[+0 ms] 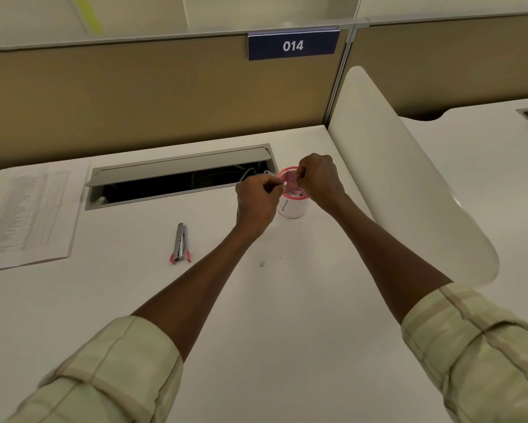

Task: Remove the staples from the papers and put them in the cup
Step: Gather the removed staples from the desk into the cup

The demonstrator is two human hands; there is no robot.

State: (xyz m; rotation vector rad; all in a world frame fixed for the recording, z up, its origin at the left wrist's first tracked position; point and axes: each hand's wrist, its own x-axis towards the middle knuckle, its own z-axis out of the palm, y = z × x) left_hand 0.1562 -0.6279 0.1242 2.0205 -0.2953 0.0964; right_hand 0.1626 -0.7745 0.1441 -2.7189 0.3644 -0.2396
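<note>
A pink mesh cup [293,206] with a white paper band stands on the desk next to the right divider. Both hands meet over its rim. My left hand [256,203] is curled, thumb and forefinger pinched on a tiny pale glint that looks like a staple [283,185]. My right hand [319,178] hovers over the cup's far side with its fingertips pinched together close to the left ones; whether they touch the staple is too small to tell. The printed papers [27,215] lie flat at the far left of the desk.
A metal and pink stapler tool [180,244] lies on the desk left of my left forearm. An open cable tray [177,178] runs along the back. A white curved divider [409,178] stands to the right. A small dark speck [261,264] marks the desk.
</note>
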